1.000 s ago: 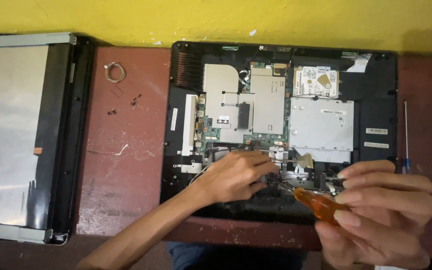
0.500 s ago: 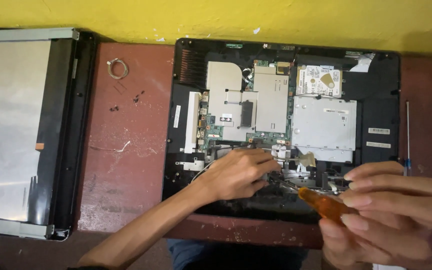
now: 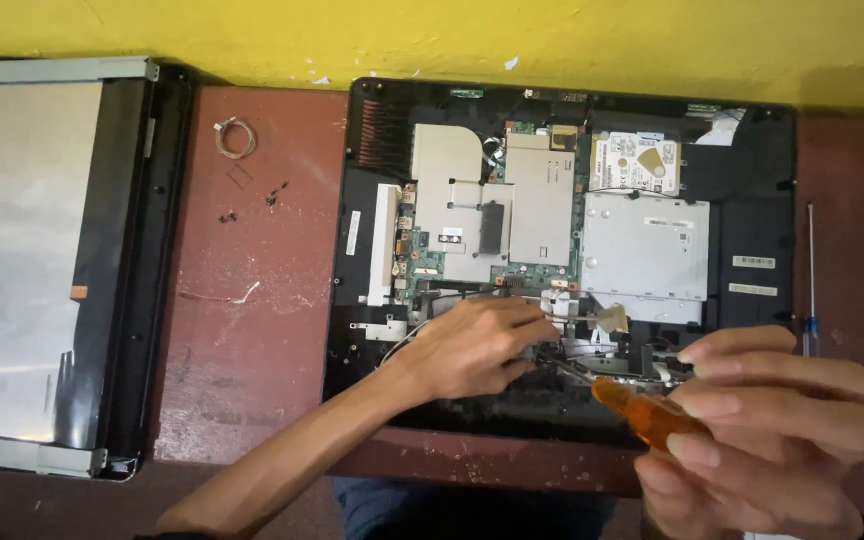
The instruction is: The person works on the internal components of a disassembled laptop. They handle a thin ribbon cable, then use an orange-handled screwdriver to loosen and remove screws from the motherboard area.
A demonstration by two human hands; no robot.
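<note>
The computer [image 3: 562,250] lies open, screen panel [image 3: 42,260] off. The right hand [image 3: 762,430] grips an orange screwdriver [image 3: 647,412]; the left hand [image 3: 477,345] pinches parts inside, more still fixed.

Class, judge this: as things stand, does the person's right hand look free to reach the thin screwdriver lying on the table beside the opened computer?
Probably yes. The thin screwdriver lies alone on bare table, just beyond the right hand, with nothing between them. But that hand already grips an orange-handled screwdriver, so its fingers are occupied.

Two screwdrivers [image 3: 642,410], one opened computer [image 3: 752,180], one screen panel [image 3: 22,250].
</note>
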